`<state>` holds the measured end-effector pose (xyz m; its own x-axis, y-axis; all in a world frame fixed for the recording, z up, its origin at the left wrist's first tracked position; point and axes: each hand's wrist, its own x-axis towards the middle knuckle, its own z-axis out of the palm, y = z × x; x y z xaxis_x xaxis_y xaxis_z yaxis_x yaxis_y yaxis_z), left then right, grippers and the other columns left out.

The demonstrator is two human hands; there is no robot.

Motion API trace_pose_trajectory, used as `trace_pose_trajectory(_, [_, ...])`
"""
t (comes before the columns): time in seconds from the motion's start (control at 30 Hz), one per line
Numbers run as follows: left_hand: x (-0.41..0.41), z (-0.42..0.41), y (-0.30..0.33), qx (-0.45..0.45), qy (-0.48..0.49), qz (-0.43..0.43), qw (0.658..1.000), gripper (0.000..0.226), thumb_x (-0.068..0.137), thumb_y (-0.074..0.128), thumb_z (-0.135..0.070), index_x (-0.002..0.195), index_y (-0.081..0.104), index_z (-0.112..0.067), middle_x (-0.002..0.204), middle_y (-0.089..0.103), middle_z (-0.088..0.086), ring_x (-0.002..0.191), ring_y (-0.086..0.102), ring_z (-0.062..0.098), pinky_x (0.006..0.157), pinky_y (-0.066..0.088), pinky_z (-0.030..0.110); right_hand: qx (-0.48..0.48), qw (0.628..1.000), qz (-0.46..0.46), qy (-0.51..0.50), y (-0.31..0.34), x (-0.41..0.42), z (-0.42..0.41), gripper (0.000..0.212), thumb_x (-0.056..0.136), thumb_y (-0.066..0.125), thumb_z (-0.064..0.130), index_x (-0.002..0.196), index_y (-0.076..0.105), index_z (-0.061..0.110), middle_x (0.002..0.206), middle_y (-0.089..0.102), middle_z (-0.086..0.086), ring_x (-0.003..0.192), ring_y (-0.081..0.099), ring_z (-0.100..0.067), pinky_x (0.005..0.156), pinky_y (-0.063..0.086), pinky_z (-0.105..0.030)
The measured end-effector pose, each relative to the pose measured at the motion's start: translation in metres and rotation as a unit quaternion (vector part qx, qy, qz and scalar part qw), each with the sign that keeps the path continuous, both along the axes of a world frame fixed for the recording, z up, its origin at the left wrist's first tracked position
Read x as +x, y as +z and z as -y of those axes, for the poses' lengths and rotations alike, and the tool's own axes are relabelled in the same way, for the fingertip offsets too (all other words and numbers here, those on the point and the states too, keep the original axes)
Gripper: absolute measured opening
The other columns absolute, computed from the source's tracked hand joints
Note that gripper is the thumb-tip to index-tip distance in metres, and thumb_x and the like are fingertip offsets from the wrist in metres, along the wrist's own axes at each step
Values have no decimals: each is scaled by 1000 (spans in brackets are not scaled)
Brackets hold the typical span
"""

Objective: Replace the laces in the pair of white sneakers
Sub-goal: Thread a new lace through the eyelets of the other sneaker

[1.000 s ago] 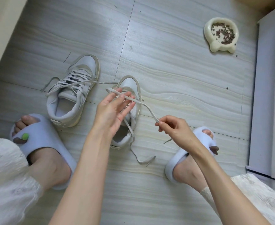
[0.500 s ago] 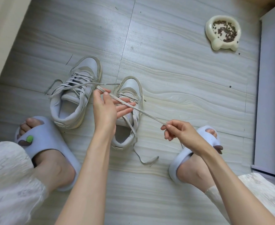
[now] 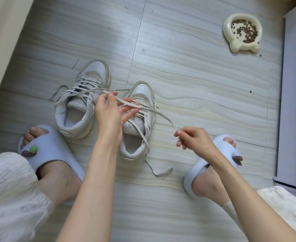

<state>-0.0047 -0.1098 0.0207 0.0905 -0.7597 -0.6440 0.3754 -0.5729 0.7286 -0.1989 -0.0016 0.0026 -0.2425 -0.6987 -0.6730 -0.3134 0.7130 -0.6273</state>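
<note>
Head view: left hand and right hand pinch one lace above right sneaker; bare floor beyond fingertips.

A: What's the person wearing?
B: Both forearms are bare, no sleeves, and neither the left hand nor the right hand shows a ring or watch. White trousers with a faint raised pattern fill the lower corners.
A: And on the feet?
B: Pale lilac open-toe slippers, the lower-left one with a green and a brown charm
</note>
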Motion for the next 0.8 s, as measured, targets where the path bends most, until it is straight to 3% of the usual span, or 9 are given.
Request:
trace_pose_trajectory(0.17, [-6,2,-2,20,-37,-32,999,19,102,31,-14,102,49,-8,87,62,14,76,66,23,69,59,29,-36,994,48,-88,0,9,13,16,91,59,18,81,71,17,44,51,3,42,39,-7,44,32,-13])
trace_pose_trajectory(0.27, [-12,-8,-19,35,-150,96,983,19,98,42,-14,112,55,-9,89,65,5,84,63,20,80,53,27,-46,988,99,-112,-1,14,22,19,94,53,12,81,67,11,59,63,-1,48,52,-7,47,36,-17])
trace_pose_trajectory(0.33, [-15,-19,-28,0,-251,223,942,19,92,54,-16,108,63,-13,98,69,6,96,64,24,90,48,34,-50,983,122,-124,-2,16,28,20,95,51,11,80,64,9,67,66,-3,54,56,-8,51,39,-18])
trace_pose_trajectory(0.4, [-20,-30,-28,-35,-327,323,887,26,86,63,-22,109,66,-10,104,69,6,101,62,21,93,46,30,-54,982,128,-131,-4,19,33,15,92,56,13,78,60,10,67,65,-3,57,55,-10,51,39,-18])
trace_pose_trajectory(0.53, [-25,-38,-30,-78,-391,397,827,29,78,71,-30,97,67,-9,94,70,5,93,63,21,85,45,31,-50,987,93,-118,-11,28,42,19,86,66,17,73,53,13,59,62,-2,50,48,-10,48,35,-17])
trace_pose_trajectory(0.6, [-25,-36,-31,-70,-399,398,823,22,78,69,-21,98,68,-13,97,71,4,96,63,21,85,45,29,-49,988,91,-114,-15,33,47,21,85,66,14,73,49,13,56,61,-2,46,47,-10,46,35,-16])
trace_pose_trajectory(0.73, [-25,-34,-29,-38,-363,354,861,23,81,62,-7,102,69,-9,101,71,6,98,64,20,85,44,23,-31,992,94,-76,-23,39,53,15,84,64,4,83,51,13,62,66,-5,50,55,-13,49,40,-20])
trace_pose_trajectory(0.8, [-24,-33,-32,-12,-344,319,883,27,81,61,-4,106,68,-8,103,70,6,100,64,18,90,46,23,-23,995,82,-47,-27,40,55,13,84,63,3,79,57,13,64,66,-6,52,58,-13,52,42,-20])
